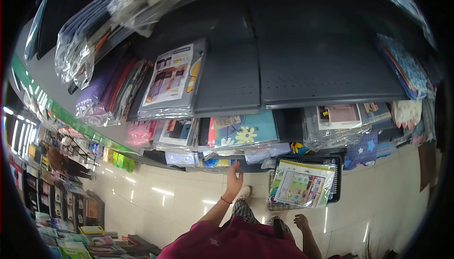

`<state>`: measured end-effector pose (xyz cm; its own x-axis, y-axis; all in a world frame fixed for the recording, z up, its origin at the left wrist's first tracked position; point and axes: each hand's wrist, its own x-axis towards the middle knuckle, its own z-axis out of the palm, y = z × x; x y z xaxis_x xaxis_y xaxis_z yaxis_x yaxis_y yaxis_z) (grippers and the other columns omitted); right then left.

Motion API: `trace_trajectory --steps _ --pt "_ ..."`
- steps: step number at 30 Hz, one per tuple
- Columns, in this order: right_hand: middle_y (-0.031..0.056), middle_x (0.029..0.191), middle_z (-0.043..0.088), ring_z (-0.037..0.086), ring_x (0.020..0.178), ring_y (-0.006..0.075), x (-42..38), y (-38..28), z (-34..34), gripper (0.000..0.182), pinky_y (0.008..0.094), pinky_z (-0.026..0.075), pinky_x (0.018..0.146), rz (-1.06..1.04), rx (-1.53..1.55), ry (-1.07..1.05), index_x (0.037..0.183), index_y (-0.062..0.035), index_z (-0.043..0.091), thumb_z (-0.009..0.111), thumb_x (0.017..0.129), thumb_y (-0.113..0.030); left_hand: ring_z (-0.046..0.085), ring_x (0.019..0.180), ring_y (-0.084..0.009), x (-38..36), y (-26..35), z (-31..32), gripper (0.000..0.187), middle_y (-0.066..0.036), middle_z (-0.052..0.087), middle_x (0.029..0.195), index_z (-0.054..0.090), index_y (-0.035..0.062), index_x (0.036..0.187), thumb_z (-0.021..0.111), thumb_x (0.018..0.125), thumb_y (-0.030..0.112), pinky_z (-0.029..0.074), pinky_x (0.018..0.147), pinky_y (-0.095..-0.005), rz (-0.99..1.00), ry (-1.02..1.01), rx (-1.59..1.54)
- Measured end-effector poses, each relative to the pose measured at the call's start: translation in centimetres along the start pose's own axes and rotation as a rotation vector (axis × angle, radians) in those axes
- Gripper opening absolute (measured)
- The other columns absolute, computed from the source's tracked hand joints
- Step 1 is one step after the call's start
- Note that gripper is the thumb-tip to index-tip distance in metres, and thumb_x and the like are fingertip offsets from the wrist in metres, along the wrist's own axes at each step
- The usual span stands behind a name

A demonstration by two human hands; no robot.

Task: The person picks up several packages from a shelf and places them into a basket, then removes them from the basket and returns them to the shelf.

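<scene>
My left hand (pixel 234 182) reaches forward with its fingers stretched out, just short of the lowest shelf's edge. It is open and holds nothing; a blue-and-yellow packet (pixel 216 163) lies nearest to it on that shelf. My right hand (pixel 301 222) hangs low by my side, fingers loosely bent and apart, with nothing visible in it. Ahead of that hand stands a black basket (pixel 337 177), with a plastic-wrapped packet (pixel 302 184) with a printed picture label lying across its top.
Dark shelves (pixel 326 51) rise in front of me. On them lie a grey wrapped packet (pixel 170 79), a teal packet with a daisy (pixel 246 133) and a stack of clear-wrapped packets (pixel 336 126). Pale tiled floor (pixel 165 195) runs behind, with more goods (pixel 94 242) at lower left.
</scene>
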<state>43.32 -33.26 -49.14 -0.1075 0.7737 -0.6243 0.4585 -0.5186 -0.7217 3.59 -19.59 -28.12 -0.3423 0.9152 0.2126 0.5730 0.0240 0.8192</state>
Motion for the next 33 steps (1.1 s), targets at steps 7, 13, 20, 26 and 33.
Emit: trace_trajectory --steps 7,13,20,26,33 --pt "0.0125 0.089 0.065 0.065 0.081 0.0208 6.6 -16.6 4.1 0.020 0.0316 0.051 0.070 -0.548 0.043 0.073 0.103 -0.0019 0.058 0.056 0.085 -0.011 0.052 0.106 -0.0337 12.6 10.6 -15.2 0.031 -0.015 0.056 0.112 0.054 0.0003 0.107 0.052 0.077 -0.007 0.039 0.092 -0.0403 0.535 0.369 0.120" --pt "0.0081 0.093 0.063 0.061 0.088 0.0157 4.7 -35.6 10.9 0.021 0.0273 0.048 0.080 -0.592 0.117 -0.057 0.109 -0.0028 0.057 0.056 0.089 -0.011 0.042 0.122 -0.0339 20.4 10.6 -25.3 0.037 -0.012 0.052 0.126 0.054 0.0048 0.116 0.055 0.080 0.007 0.025 0.104 -0.0484 0.490 0.457 0.408" --pt "0.0084 0.093 0.064 0.061 0.089 0.0146 3.3 -42.0 17.5 0.023 0.0281 0.048 0.081 -0.610 0.018 -0.179 0.112 -0.0032 0.055 0.055 0.090 -0.010 0.041 0.124 -0.0282 22.0 7.8 -29.2 0.046 -0.007 0.049 0.131 0.053 0.0098 0.122 0.060 0.076 0.012 0.020 0.107 -0.0525 0.511 0.147 0.569" --pt "0.0086 0.101 0.062 0.061 0.095 0.0147 2.0 -43.9 18.4 0.023 0.0281 0.047 0.085 -0.579 0.125 -0.208 0.112 -0.0015 0.055 0.055 0.090 -0.008 0.054 0.105 -0.0222 22.7 5.5 -31.1 0.029 -0.001 0.061 0.108 0.063 0.0124 0.101 0.059 0.074 0.004 0.024 0.105 -0.0496 0.735 0.181 0.512" --pt "0.0210 0.111 0.058 0.057 0.106 0.0302 0.7 -48.8 15.7 0.040 0.0375 0.043 0.095 -0.467 0.773 -0.538 0.121 0.0028 0.047 0.039 0.097 -0.029 0.055 0.099 -0.0236 16.0 2.0 -35.6 0.027 -0.004 0.062 0.097 0.064 0.0186 0.092 0.063 0.069 0.005 0.027 0.103 -0.0475 0.732 0.730 0.035"
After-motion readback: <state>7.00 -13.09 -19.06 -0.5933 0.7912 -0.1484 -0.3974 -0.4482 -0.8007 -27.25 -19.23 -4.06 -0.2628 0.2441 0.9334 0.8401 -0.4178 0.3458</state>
